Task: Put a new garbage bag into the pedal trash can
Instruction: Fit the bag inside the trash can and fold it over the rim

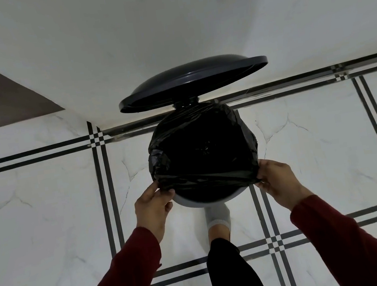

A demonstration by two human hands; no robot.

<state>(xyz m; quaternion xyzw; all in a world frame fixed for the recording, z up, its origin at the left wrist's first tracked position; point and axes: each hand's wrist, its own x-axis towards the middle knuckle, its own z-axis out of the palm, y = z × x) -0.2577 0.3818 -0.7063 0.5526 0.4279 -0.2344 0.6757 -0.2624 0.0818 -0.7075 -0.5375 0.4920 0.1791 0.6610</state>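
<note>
One trash can (192, 203), one garbage bag (202, 150), one lid (191, 81), two hands (151, 206)

No writing, label, brand, number or sign can be read anywhere in this view. The black garbage bag (202, 150) and the raised lid (191, 80) look plain, though their dark surfaces may hide faint marks.

Single head-worn wide-angle view, aimed steeply down and forward; trash can (200, 203) seen close from above, floor (46, 213) and far wall (164, 24) included.
</note>
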